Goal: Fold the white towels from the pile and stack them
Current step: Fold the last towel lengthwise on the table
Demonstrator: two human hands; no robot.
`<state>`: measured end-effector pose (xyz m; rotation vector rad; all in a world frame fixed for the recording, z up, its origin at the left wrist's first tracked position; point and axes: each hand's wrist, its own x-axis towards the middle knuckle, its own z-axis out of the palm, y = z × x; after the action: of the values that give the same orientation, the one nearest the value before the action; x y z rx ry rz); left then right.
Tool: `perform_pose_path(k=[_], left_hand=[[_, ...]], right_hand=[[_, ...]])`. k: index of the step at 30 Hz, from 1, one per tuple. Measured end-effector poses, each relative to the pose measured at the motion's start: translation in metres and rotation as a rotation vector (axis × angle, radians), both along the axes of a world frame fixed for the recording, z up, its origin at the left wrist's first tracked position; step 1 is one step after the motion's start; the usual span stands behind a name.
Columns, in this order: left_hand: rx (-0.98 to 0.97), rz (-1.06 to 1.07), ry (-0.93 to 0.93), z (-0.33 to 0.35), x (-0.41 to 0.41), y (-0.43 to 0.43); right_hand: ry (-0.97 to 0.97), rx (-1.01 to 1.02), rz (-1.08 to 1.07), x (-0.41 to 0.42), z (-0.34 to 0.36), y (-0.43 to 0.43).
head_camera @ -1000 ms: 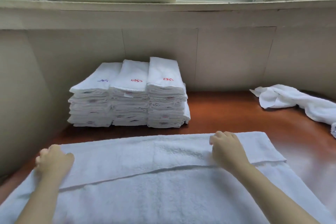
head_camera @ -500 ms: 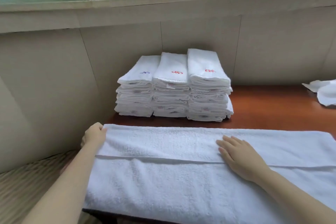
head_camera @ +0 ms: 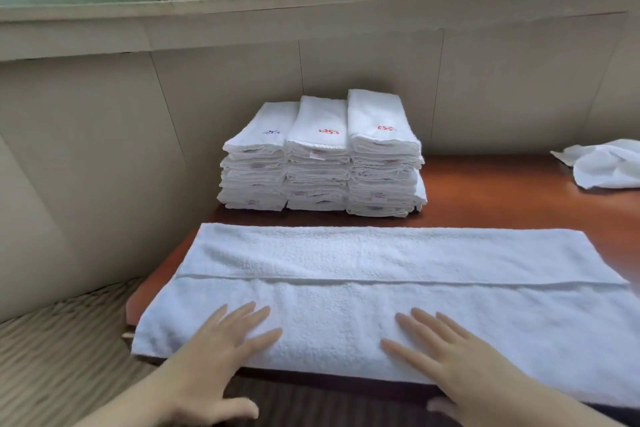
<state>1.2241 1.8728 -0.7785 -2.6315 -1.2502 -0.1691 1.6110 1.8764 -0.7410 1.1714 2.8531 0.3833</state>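
We can read no word or number here. The three stacks of folded towels carry stitched emblems on top. There is a blue mark on the left stack and red marks on the other two, none legible as letters. Small tags on the folded edges bear red print, too small to read.

Towel stacks block rear; bare table right.

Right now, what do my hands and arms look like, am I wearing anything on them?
Both are bare. The left hand and right hand show no gloves, rings or bandages. The left forearm and right forearm have no sleeve, watch or bracelet as far as the frame reaches. Motion blur hides finer detail such as the nails.
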Motion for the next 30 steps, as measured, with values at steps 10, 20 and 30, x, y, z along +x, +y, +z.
perform_pose_path(k=[10, 20, 30], left_hand=[[0.427, 0.285, -0.347, 0.05, -0.027, 0.007], [-0.138, 1.046, -0.864, 0.066, -0.051, 0.125], [-0.181, 1.336, -0.722, 0.043, -0.046, 0.165]], right_hand=[[0.295, 0.039, -0.428, 0.031, 0.017, 0.024], [0.359, -0.145, -0.767, 0.044, 0.047, 0.162], [0.357, 0.102, -0.656, 0.058, -0.006, 0.201]])
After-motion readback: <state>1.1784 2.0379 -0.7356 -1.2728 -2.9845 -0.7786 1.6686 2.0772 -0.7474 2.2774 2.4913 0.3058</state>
